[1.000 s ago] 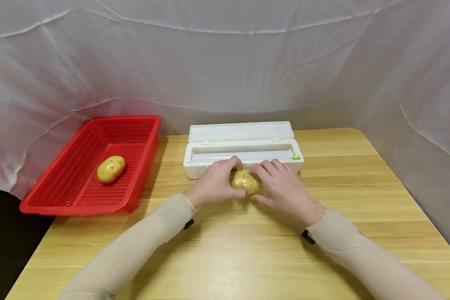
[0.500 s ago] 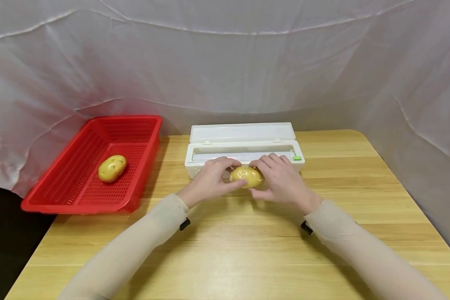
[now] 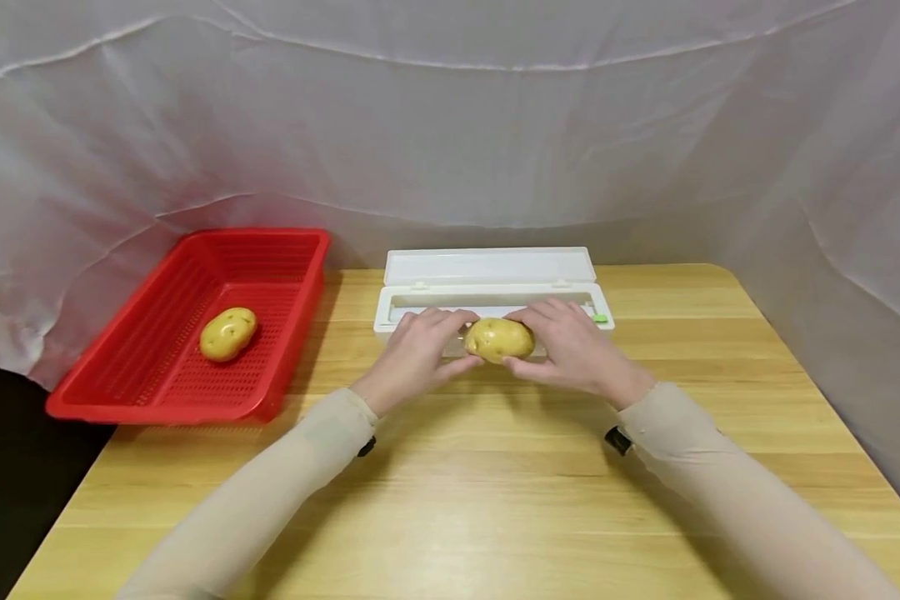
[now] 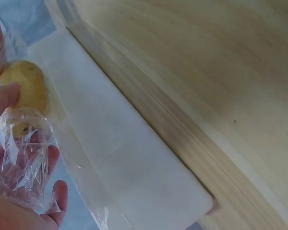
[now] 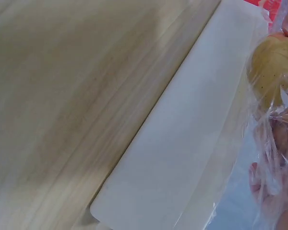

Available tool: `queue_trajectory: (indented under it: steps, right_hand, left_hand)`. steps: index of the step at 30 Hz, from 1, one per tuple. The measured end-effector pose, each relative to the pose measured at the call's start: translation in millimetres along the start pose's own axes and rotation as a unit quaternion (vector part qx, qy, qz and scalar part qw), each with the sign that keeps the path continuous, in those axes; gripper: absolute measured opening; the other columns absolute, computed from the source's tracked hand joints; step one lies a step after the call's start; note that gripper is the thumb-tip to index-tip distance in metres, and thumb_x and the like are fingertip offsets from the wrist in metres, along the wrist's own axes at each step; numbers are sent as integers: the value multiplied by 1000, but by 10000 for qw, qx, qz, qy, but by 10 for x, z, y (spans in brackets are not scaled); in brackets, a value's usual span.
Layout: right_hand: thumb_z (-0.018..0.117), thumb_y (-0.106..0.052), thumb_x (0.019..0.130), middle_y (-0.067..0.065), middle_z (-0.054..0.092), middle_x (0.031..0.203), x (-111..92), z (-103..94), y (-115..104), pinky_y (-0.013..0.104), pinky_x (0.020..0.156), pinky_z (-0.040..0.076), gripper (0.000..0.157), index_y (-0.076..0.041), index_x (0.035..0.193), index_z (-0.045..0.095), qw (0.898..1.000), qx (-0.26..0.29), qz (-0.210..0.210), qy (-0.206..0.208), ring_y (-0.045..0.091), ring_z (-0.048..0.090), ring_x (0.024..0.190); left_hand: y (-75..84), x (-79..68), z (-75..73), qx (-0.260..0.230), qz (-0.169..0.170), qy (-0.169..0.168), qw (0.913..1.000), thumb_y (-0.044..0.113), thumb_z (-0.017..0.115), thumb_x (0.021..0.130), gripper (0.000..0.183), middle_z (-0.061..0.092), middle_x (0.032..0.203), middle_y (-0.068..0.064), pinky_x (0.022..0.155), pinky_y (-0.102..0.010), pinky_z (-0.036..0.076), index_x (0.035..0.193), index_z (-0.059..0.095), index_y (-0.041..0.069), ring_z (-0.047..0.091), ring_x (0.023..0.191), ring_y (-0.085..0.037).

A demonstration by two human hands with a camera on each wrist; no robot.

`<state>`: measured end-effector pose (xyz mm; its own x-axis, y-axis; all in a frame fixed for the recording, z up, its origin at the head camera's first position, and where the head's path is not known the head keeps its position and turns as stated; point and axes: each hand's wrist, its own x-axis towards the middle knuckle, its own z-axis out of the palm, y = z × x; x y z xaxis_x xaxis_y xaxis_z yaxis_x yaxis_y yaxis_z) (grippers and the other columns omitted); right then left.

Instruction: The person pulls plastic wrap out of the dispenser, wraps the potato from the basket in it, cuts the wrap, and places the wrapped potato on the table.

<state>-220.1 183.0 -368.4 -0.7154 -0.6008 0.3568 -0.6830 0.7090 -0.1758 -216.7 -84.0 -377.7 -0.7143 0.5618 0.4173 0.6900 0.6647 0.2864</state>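
Note:
Between both hands a yellow potato (image 3: 499, 340) is held above the front of a white cling film dispenser (image 4: 120, 139) with its lid raised. My left hand (image 3: 418, 348) grips the potato's left end, thumb in front. The other end is in my right hand (image 3: 576, 348), with its thumb also on the near side. Clear cling film (image 4: 26, 167) covers the potato and bunches loosely at its ends, as the wrist views show. From the potato, film runs down along the dispenser's front. In the head view the hands hide part of the dispenser.
A red plastic basket (image 3: 270, 392) stands at the left of the wooden table (image 3: 450, 500), with a second potato (image 3: 228, 334) lying in it. The dispenser carries a green slider (image 3: 599, 318) at its right end. Pale cloth (image 3: 450, 142) hangs behind and at the sides.
Both hands have lifted the potato slightly upward and toward the dispenser, turning it so more of its smooth face shows. The head view has shifted slightly; basket and dispenser stay put.

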Motion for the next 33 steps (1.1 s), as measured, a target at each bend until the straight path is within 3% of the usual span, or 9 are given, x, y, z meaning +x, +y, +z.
queue_trajectory:
  steps: [4, 7, 12, 14, 17, 23, 30, 33]
  right_hand:
    - [83, -60, 87, 12, 72, 135, 16, -1, -30, 57, 101, 51, 75, -11, 141, 64, 9999, -107, 57, -30, 34, 67, 125]
    - [84, -60, 86, 12, 74, 133, 52, -17, -41, 58, 104, 50, 77, -10, 140, 64, 9998, -149, 128, -4, 33, 69, 119]
    - [86, -61, 83, 8, 76, 120, 140, -95, -25, 50, 86, 53, 74, -11, 134, 69, 9990, 10, 448, -87, 27, 67, 101]
    - [87, -59, 82, 6, 76, 118, 162, -145, -13, 47, 81, 50, 72, -12, 133, 70, 9979, 174, 611, -129, 26, 65, 100]
    - [89, -54, 83, 7, 76, 120, 181, -225, 7, 48, 82, 51, 69, -11, 133, 71, 9964, 443, 712, -92, 27, 65, 102]
    - [92, -45, 83, 8, 76, 122, 238, -360, 36, 48, 89, 52, 66, -7, 132, 70, 9957, 772, 478, 162, 28, 66, 108]
    - [93, -41, 82, 7, 76, 121, 298, -461, 56, 49, 93, 51, 63, -9, 131, 70, 9949, 887, 354, 320, 28, 66, 109]
    - [94, -40, 82, 8, 75, 123, 318, -485, 66, 50, 94, 52, 63, -9, 131, 70, 9953, 864, 284, 343, 28, 67, 110]
  left_hand:
    - [-19, -6, -9, -62, -152, -24, 9999, 47, 79, 97, 50, 78, 125, -1, 91, -46, 52, 137, 67, 18, 71, 114, -23]
    - [-54, -25, -32, -146, -232, 30, 9996, 49, 78, 97, 58, 75, 135, -4, 99, -51, 53, 143, 64, 16, 69, 125, -27]
    - [-161, -155, -115, -127, -766, 316, 9965, 44, 86, 91, 76, 68, 144, -11, 108, -59, 52, 152, 54, 10, 64, 134, -33]
    - [-215, -206, -128, -35, -1012, 434, 9939, 37, 88, 90, 76, 66, 145, -14, 109, -60, 52, 151, 53, 7, 63, 135, -35]
    - [-283, -240, -120, 90, -1187, 544, 9914, 29, 87, 92, 71, 65, 146, -18, 112, -59, 51, 148, 55, 3, 62, 136, -38]
    - [-366, -233, -85, 419, -1238, 706, 9889, 31, 85, 94, 65, 67, 138, -22, 114, -56, 51, 142, 58, -2, 63, 132, -40]
    - [-391, -140, -85, 599, -1258, 496, 9890, 41, 86, 91, 63, 75, 122, -14, 109, -53, 52, 138, 64, 5, 65, 125, -35]
    - [-395, -114, -91, 557, -1316, 439, 9888, 41, 88, 89, 56, 78, 113, -12, 104, -52, 53, 129, 68, 7, 67, 118, -35]
